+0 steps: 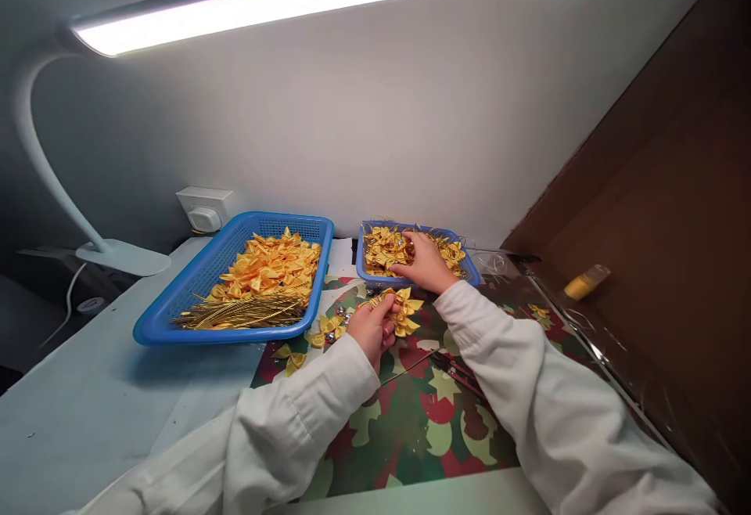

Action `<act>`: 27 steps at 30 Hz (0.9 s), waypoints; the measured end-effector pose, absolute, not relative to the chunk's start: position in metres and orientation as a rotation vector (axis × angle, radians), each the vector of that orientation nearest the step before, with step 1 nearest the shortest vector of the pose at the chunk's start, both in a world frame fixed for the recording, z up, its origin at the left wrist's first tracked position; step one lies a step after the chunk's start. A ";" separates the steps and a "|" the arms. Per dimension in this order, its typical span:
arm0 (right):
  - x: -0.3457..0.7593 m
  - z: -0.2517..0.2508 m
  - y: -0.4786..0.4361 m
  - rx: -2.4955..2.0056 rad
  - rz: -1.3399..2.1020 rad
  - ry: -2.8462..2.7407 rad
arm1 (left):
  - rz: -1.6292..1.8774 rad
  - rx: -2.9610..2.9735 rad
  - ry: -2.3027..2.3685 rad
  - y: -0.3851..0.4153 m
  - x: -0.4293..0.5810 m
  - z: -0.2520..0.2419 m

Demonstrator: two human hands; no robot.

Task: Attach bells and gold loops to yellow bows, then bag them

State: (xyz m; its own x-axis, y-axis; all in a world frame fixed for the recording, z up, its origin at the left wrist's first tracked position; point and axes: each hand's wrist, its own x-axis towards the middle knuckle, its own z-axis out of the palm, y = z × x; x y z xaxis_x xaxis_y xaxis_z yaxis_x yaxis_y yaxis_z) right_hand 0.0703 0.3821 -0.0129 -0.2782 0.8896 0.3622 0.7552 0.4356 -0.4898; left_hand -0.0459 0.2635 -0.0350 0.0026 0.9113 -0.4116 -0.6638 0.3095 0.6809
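My left hand [374, 330] is closed around a bunch of yellow ribbon bows [406, 313], whose loops fan out past the fingertips. Over the small blue basket [418, 279] is my right hand [429, 263], thumb and forefinger apart at the yellow bows with gold wire stems [381, 247] inside. Its other fingers are partly hidden. Below my left hand a few loose bows [320, 336] lie beside small silvery beads or bells [330, 336]. Dark-handled snips [461, 374] rest on the camouflage-patterned mat [404, 429], partly under my right sleeve.
At left stands a larger blue basket [144, 331] with a heap of yellow bows [270, 261] and a bundle of gold wires [240, 313]. A white lamp [123, 257] arches overhead. Brown cardboard [662, 147] walls the right side, near a small yellow-filled container [587, 283].
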 end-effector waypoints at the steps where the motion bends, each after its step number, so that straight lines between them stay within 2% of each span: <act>1: 0.064 -0.015 0.387 -1.393 0.275 -2.103 | 1.265 0.331 0.935 0.263 -0.045 -0.035; 10: 0.046 -0.012 0.399 -1.368 0.546 -2.030 | 1.259 0.321 0.933 0.265 -0.047 -0.036; 14: 0.055 0.005 0.390 -1.316 0.758 -1.933 | 1.286 0.318 0.925 0.267 -0.047 -0.036; 21: 0.080 0.032 0.355 -1.286 0.912 -1.761 | 1.356 0.309 0.922 0.265 -0.048 -0.027; 24: 0.081 0.024 0.332 -1.260 0.893 -1.821 | 1.340 0.330 0.931 0.262 -0.047 -0.024; 27: 0.075 0.007 0.304 -1.164 0.691 -2.048 | 1.287 0.330 0.924 0.259 -0.046 -0.024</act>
State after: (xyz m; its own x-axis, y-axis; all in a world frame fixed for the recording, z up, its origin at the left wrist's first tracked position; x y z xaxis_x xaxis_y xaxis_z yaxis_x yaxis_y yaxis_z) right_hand 0.0746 0.3044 0.0069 -0.3743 0.8800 0.2923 0.5231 0.4607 -0.7170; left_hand -0.0461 0.2589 -0.0236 -0.0040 0.9163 -0.4005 -0.6726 0.2939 0.6791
